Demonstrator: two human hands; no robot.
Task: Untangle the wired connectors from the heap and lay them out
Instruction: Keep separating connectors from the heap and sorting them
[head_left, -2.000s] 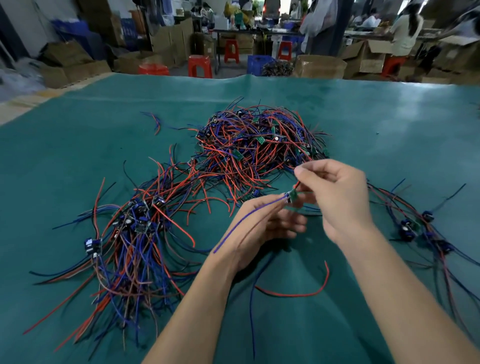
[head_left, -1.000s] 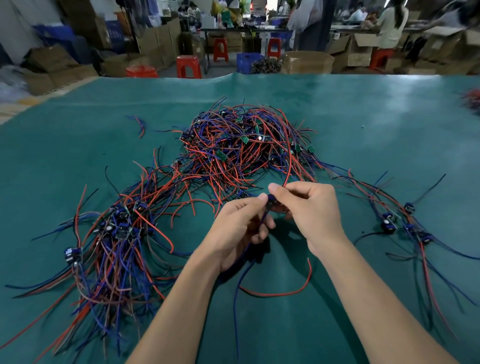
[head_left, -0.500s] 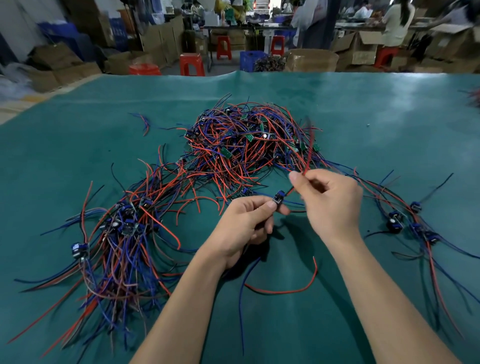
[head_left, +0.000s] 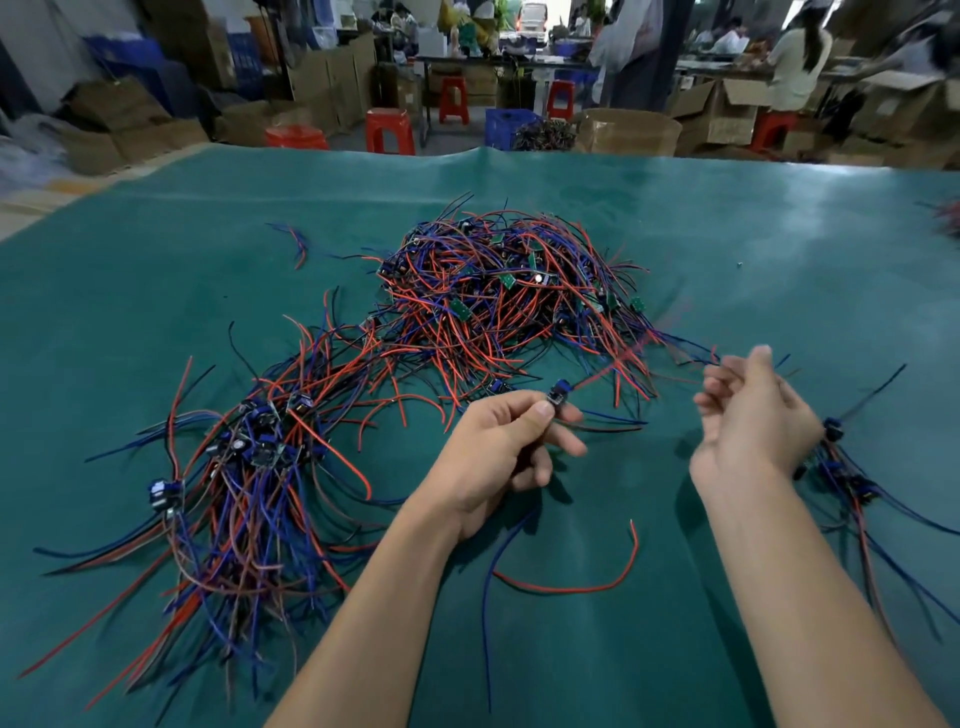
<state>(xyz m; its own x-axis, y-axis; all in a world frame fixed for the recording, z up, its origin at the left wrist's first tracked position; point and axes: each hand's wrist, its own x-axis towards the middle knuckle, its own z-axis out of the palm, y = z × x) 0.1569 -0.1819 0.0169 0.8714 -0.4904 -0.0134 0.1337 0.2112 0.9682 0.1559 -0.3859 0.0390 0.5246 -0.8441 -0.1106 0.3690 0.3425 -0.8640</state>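
Note:
A tangled heap of red and blue wired connectors lies at the middle of the green table. My left hand pinches one small blue connector between thumb and forefinger, above the table. Its blue wire and red wire trail down toward me. My right hand is out to the right, fingers curled round thin wires that run back to the heap; they are motion-blurred.
A spread bundle of connectors lies at the left. A smaller row of connectors lies at the right, partly behind my right wrist. Cardboard boxes, red stools and seated people stand beyond the table's far edge.
My right hand has moved away to the right from the left hand, drawing wires out of the heap. My left hand stays in place, still pinching the connector.

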